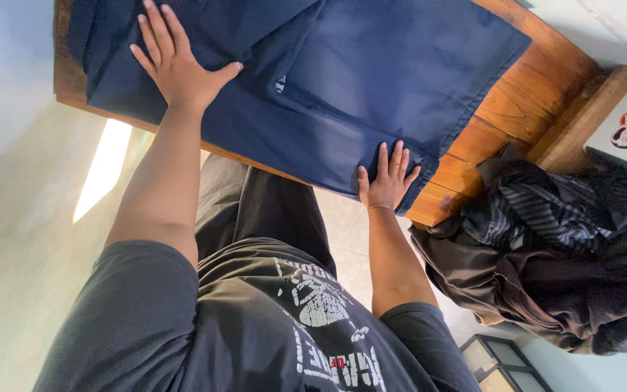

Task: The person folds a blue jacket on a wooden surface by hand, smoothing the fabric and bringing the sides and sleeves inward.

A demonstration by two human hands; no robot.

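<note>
Navy garment (371, 80) cropped, hands (179, 69) (386, 178) flat

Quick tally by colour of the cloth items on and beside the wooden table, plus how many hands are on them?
Navy blue cloth garment, flat on the brown wooden table: 1
Dark grey and black heap of clothes, number of pieces unclear: 1
Hands pressed flat on the navy garment, left hand and right hand: 2
Total: 2 cloth items, 2 hands
</note>
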